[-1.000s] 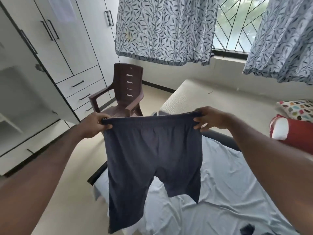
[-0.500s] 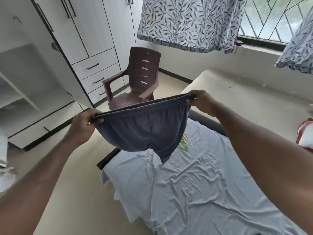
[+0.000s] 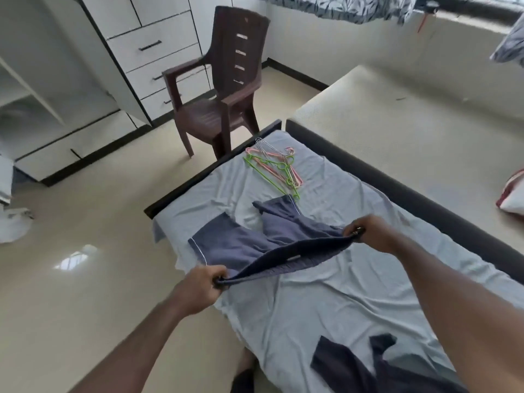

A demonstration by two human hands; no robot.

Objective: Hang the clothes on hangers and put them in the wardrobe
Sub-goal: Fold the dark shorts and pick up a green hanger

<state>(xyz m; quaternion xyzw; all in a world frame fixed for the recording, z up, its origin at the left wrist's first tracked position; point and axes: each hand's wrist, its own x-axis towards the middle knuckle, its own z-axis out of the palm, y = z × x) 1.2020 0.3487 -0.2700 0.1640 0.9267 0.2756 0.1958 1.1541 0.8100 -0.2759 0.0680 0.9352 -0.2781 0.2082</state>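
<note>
Lowered now onto the bed [image 3: 368, 293], the shorts [image 3: 243, 245] need flattening before a hanger [image 3: 272, 171] beyond them; left hand [image 3: 202, 289] and right hand [image 3: 368, 232] grip the waistband.

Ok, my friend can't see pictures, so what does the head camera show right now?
Two hands, left and right, grip the waistband of dark blue shorts whose legs lie on a bed's pale blue sheet. Coloured hangers lie further up the bed, a brown plastic chair and an open white wardrobe stand beyond.
</note>
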